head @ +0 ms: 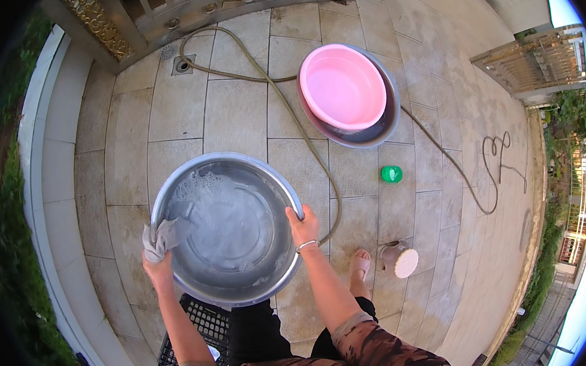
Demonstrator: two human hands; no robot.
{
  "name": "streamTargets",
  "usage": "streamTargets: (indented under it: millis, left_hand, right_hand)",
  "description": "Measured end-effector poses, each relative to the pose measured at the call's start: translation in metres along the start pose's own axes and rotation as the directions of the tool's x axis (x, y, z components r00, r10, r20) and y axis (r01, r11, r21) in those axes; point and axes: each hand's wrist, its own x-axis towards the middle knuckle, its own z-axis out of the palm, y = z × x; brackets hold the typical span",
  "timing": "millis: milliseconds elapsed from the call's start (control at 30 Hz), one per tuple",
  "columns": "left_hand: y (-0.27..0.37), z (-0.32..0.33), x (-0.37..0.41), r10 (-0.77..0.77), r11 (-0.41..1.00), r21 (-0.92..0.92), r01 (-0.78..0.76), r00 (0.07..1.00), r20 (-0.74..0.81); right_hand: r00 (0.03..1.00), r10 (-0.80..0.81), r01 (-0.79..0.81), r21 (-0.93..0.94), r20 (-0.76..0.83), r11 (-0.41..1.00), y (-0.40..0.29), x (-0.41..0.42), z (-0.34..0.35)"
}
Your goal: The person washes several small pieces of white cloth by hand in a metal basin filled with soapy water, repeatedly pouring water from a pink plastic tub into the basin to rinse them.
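Observation:
A large round metal basin (227, 229) with cloudy, sudsy water is before me, above my legs. My left hand (158, 270) holds a light grey cloth (159, 239) against the basin's left rim. At the right rim, my right hand (304, 225) grips the edge, thumb on the inside; a bracelet is on that wrist. Beyond the basin, a pink plastic basin (343, 86) sits tilted inside a larger grey basin (393, 108) on the tiles. The basin's underside is hidden.
A hose (307, 137) loops over the tiled floor. A green container (392, 174) and a stool-like object with a round pale top (406, 263) stand right. A black plastic crate (204, 325) is below the basin. A floor drain (183, 65) lies near the metal gate (192, 15).

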Motion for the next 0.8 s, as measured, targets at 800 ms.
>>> streamTargets:
  millis: [800]
  left_hand:
    - [0.053, 0.122, -0.204, -0.110, 0.993, -0.054, 0.107, 0.993, -0.050]
  right_hand:
    - [0.996, -0.062, 0.059, 0.042, 0.068, 0.997, 0.101, 0.050, -0.213]
